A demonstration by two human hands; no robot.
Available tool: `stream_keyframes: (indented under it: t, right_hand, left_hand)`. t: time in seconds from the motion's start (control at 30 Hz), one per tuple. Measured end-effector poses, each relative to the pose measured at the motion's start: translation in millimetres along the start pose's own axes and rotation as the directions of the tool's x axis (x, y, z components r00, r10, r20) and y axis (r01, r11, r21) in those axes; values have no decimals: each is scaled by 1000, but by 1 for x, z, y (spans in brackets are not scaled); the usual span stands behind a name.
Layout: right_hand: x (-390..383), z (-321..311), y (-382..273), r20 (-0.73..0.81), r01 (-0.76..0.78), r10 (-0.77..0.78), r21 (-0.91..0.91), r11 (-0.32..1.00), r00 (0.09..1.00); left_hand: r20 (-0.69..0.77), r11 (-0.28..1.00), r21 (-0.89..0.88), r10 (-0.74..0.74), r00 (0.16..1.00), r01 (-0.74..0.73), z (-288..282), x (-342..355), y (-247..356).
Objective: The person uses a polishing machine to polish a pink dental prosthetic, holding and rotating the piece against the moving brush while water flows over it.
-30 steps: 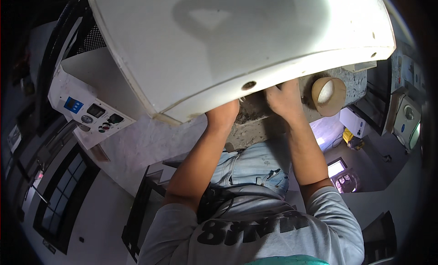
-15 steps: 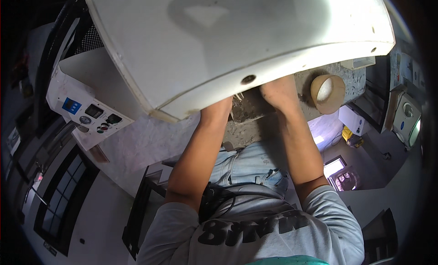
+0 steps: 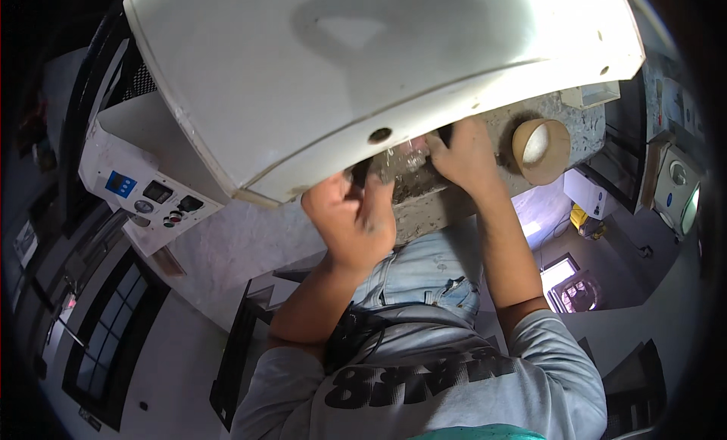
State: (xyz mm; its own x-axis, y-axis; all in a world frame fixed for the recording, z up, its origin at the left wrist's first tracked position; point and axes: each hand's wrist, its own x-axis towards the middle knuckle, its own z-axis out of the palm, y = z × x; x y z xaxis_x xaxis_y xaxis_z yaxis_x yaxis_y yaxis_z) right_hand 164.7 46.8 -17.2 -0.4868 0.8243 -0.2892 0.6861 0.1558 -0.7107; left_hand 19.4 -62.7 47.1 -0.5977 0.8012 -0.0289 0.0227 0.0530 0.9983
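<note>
Both hands work at the lower edge of a large white machine cover (image 3: 363,84), over a wet, dirty grey work surface (image 3: 424,213). My left hand (image 3: 352,224) is on the near side of the edge, its fingers curled and its thumb bent towards them; the fingertips reach the cover's edge and what they grip is hidden. My right hand (image 3: 468,158) is partly under the edge, bent inward with the thumb towards the left. Between the hands is something clear and shiny, pinkish in part (image 3: 409,154); whether it is water or a solid piece I cannot tell.
To the right stands a tan round bowl (image 3: 556,156) with white material inside, near an open white box (image 3: 594,94). On the left is a white control panel (image 3: 151,198) with gauges and buttons. A yellow object (image 3: 585,222) lies beyond the right side.
My left hand has come out from under the cover towards me, and its curled fingers now show. The right hand has shifted slightly. The view has moved a little.
</note>
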Motion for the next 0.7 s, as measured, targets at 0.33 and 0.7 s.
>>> stream_keyframes:
  t: [0.33,0.7]
  right_hand:
    - [12,24,14,226,155,-105,-218,963,969]
    - [-39,28,7,288,201,-154,-140,970,945]
  left_hand:
    - [215,901,253,302,929,-352,-4,6,62]
    - [58,961,151,226,972,-232,12,10,54]
